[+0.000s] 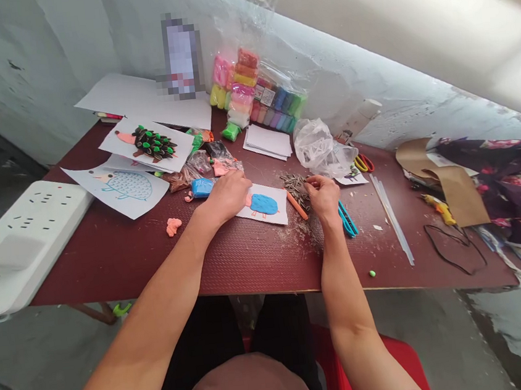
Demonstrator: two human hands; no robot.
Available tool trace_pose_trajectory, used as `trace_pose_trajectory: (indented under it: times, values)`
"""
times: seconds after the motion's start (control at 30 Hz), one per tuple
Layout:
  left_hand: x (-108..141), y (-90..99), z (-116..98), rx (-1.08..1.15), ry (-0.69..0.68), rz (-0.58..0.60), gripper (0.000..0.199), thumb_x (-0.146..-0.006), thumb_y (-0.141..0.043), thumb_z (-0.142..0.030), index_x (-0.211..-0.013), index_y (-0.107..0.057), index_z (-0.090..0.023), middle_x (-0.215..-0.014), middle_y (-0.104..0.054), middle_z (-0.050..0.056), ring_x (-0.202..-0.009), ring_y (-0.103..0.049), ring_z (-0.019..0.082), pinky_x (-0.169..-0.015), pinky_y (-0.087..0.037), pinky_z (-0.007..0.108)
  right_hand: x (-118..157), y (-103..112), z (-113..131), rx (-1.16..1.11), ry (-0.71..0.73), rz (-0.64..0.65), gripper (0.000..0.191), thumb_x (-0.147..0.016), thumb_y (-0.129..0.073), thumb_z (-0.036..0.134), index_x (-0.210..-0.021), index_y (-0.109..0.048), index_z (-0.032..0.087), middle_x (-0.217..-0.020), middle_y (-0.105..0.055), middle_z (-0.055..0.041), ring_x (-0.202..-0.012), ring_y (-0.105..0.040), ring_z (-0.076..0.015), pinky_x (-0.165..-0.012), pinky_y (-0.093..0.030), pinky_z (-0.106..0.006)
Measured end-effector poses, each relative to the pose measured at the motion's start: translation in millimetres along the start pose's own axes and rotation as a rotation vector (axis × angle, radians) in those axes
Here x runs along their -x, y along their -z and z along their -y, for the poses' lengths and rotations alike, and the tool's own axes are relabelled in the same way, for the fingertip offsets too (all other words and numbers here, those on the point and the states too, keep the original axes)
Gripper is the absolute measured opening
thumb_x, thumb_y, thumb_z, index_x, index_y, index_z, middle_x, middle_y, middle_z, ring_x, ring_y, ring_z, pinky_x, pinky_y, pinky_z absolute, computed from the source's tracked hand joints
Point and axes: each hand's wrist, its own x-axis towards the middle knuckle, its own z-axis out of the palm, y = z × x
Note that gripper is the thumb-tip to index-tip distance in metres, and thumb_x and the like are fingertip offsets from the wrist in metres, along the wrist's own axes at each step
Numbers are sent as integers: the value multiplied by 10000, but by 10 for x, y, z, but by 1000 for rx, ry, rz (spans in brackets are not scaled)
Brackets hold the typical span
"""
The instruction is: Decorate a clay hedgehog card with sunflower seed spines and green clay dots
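Note:
A small white card (272,217) with a blue clay body (264,204) and pink clay parts lies on the brown table. My left hand (231,193) rests over the card's left end, its fingers together; anything under them is hidden. Beside the card is a pile of striped seeds (295,188). At the pile's right edge my right hand (323,193) has thumb and forefinger pinched; what they hold is too small to make out. An orange stick-like tool (297,205) lies between card and seeds, and a teal cutter (347,219) is just right of my right wrist.
A finished hedgehog picture (155,145) and a hedgehog drawing (124,187) lie at left, near a power strip (28,244). Clay packs (242,88) stand against the wall. Scissors (364,162), glue sticks (392,218) and a glue gun (441,208) are at right.

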Motion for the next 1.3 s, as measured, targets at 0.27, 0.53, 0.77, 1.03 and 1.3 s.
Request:
trace_pose_trajectory:
  times: [0.27, 0.53, 0.77, 1.03, 1.3]
  values:
    - [2, 17, -10, 8, -1, -16, 366, -970, -461, -78, -1049, -817, -115, -1134, -723, 175, -1159, -635, 300, -1011, -536, 425, 227, -213, 436, -375, 79, 422, 231, -752, -706, 341, -862, -801, 162, -814, -765, -46, -713, -615, -154, -697, -475, -279]
    - [-10, -43, 29, -23, -23, -45, 351, -969, -471, -88, -1031, -815, -126, -1111, -728, 165, -1124, -637, 285, -992, -528, 407, 334, -400, 640, -252, 94, 449, 166, -790, -657, 308, -823, -768, 189, -761, -735, -26, -710, -610, -149, -653, -456, -252]
    - [-13, 3, -3, -35, -14, -9, 358, -987, -473, -94, -1093, -813, -123, -1143, -729, 158, -1157, -637, 276, -1013, -523, 390, 347, -457, 698, -226, 76, 408, 161, -762, -637, 288, -817, -757, 195, -754, -745, -18, -697, -638, -156, -651, -471, -248]
    - [-12, -7, 4, -27, -21, -29, 336, -987, -497, -111, -1066, -822, -135, -1116, -731, 156, -1132, -640, 275, -996, -530, 397, 364, -508, 679, -194, 60, 394, 151, -754, -644, 298, -791, -748, 196, -743, -738, -14, -700, -637, -158, -655, -474, -246]
    - [-16, -11, -1, 15, -4, -26, 344, -986, -510, -95, -1097, -832, -144, -1127, -727, 155, -1141, -638, 279, -986, -516, 385, 373, -531, 683, -182, 58, 402, 159, -756, -632, 298, -774, -746, 189, -727, -728, -12, -682, -620, -151, -644, -448, -246]
